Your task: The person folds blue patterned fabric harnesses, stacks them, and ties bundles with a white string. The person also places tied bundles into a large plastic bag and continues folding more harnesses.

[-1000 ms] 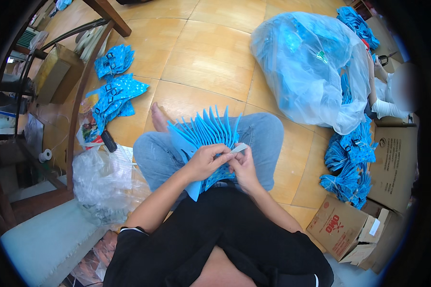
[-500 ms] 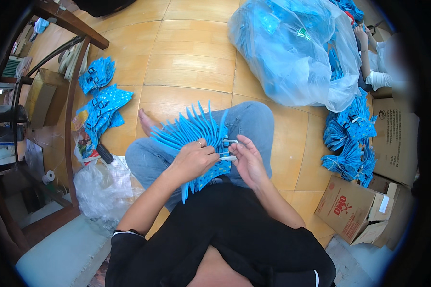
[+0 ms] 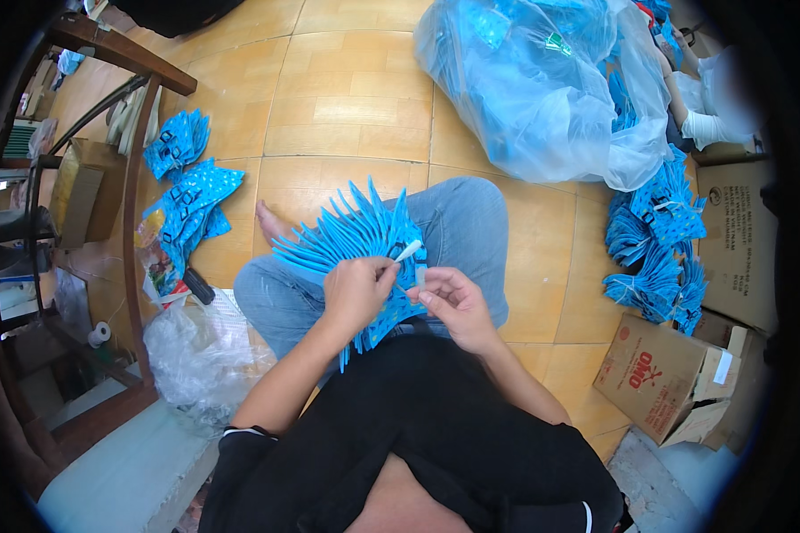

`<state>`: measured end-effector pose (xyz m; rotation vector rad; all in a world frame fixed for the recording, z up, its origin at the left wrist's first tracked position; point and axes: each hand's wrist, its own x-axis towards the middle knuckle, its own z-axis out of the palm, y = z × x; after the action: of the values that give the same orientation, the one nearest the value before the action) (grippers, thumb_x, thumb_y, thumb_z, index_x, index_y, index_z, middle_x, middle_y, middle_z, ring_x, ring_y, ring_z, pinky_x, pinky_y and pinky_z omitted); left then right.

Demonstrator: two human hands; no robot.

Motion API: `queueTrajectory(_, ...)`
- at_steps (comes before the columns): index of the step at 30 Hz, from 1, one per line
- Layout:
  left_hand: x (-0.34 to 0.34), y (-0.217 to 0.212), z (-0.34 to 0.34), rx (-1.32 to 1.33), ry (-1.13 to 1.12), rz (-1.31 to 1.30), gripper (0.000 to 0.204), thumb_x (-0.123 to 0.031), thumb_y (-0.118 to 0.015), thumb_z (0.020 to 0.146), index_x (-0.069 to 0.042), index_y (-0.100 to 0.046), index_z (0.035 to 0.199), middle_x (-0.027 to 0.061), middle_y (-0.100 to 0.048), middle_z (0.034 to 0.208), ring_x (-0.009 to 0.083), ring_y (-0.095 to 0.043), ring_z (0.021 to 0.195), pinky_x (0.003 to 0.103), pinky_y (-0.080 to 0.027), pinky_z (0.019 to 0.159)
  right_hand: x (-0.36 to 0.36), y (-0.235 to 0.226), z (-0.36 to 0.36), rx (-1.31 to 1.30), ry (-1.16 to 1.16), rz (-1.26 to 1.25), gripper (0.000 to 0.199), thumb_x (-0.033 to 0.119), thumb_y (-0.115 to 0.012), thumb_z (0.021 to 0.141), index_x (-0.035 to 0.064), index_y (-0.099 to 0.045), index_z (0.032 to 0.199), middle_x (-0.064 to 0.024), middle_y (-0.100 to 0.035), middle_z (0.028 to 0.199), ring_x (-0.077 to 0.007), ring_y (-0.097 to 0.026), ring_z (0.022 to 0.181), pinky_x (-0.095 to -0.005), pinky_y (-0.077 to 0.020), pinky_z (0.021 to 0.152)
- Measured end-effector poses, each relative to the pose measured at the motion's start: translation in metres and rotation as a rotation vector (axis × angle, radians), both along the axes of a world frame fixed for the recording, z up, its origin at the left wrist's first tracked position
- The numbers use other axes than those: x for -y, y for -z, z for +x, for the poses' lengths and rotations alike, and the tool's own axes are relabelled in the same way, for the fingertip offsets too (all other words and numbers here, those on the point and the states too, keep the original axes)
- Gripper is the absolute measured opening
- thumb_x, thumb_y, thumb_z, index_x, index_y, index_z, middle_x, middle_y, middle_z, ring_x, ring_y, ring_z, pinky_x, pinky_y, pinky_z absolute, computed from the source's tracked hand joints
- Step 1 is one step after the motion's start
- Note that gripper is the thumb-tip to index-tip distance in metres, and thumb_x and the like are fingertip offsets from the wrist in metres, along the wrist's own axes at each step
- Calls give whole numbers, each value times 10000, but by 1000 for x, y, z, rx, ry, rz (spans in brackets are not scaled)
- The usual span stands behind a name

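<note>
A fanned bundle of thin blue patterned pieces (image 3: 342, 238) lies across my lap, its loose edges spread to the far left. My left hand (image 3: 357, 291) is closed at the near side of the bundle, thumb and forefinger pinching a white strip (image 3: 409, 250) whose tip points up to the right. Close beside it, my right hand (image 3: 458, 306) has its thumb and fingers bent together on another pale end of the strip. Part of the strip between the hands is hidden by my fingers. Dark buckle-like parts show on the pieces near the strip.
Blue bundles (image 3: 191, 200) lie on the floor at left, by a crumpled clear bag (image 3: 196, 351). A large translucent bag (image 3: 533, 115) of blue pieces sits far right. More tied bundles (image 3: 653, 289) and cardboard boxes (image 3: 644, 377) stand at right. Another person's arm (image 3: 676, 93) shows at upper right.
My right hand has turned and moved slightly down. The white strip's end now points up from my left fingertips; before, pale ends reached across to my right hand.
</note>
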<state>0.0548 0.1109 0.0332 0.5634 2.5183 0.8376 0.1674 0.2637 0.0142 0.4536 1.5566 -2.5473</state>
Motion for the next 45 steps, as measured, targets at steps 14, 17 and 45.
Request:
queueTrajectory(14,6,-8,-26,89,346,-40,220,-201,-562,900,-10,-663,859,187,-661,799,372,-643,774,453,-497,668,20,-12,-57,-239,182,647,196,89,-608,894,13,-661,1067,-117,-685,959,-196,-669,844,-296,-529,720)
queueTrajectory(17,4,-11,-31,235,275,-21,262,-237,-547,920,-10,-662,857,178,-660,761,361,-648,750,434,-496,671,16,-4,-42,-160,203,779,200,101,-621,890,20,-661,1068,-107,-665,956,-219,-655,848,-303,-524,706)
queueTrajectory(45,6,4,-17,27,253,215,89,-83,-668,685,-28,-632,744,128,-603,682,292,-605,657,381,-488,604,18,44,-23,-15,43,189,148,69,-610,905,-15,-614,1026,-82,-634,981,-126,-624,864,-269,-516,729)
